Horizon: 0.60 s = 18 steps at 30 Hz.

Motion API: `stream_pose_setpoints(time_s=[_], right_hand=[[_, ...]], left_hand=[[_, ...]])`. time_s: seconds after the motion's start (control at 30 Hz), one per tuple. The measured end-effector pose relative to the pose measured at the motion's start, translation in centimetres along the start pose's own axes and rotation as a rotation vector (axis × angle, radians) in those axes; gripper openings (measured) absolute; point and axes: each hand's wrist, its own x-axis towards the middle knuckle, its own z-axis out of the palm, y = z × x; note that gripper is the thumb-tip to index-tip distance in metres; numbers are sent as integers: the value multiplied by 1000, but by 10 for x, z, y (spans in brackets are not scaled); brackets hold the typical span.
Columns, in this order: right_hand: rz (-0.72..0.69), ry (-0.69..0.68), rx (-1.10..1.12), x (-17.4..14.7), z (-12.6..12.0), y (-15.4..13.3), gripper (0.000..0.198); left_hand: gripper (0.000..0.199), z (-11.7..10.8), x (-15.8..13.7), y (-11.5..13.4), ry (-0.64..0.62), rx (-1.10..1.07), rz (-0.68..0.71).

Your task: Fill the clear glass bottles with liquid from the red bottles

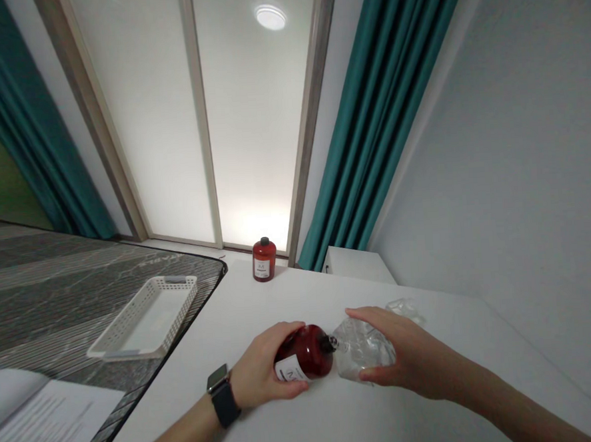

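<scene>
My left hand (pixel 264 369) is wrapped round a dark red bottle (pixel 311 353) with a white label, tipped on its side with its dark neck pointing right. Facing it is a clear, crinkled plastic bottle (pixel 361 350), gripped between the thumb and fingers of my right hand (pixel 408 354). The two bottle mouths meet or nearly meet; I cannot tell whether they touch. More clear plastic (pixel 405 307) shows behind my right hand, and whether it belongs to the same bottle is unclear. Both hands are above the white table (pixel 227 418).
A second red bottle (pixel 264 259) with a black cap stands upright at the table's far edge. On the grey patterned surface at left lie a white basket (pixel 96 350) and an open booklet (pixel 52 422). A white cabinet (pixel 361 264) stands beyond the table, by the teal curtain (pixel 365 143).
</scene>
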Motion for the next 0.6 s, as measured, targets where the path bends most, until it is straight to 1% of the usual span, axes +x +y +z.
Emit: stream_pose_setpoints(time_s=[0.17, 0.6], right_hand=[[-28, -4, -11, 0, -1, -1, 78], [-48, 4, -18, 1, -1, 2, 79]], left_hand=[[76, 0, 0, -1, -3, -4, 11], [76, -1, 1, -1, -9, 6, 2]])
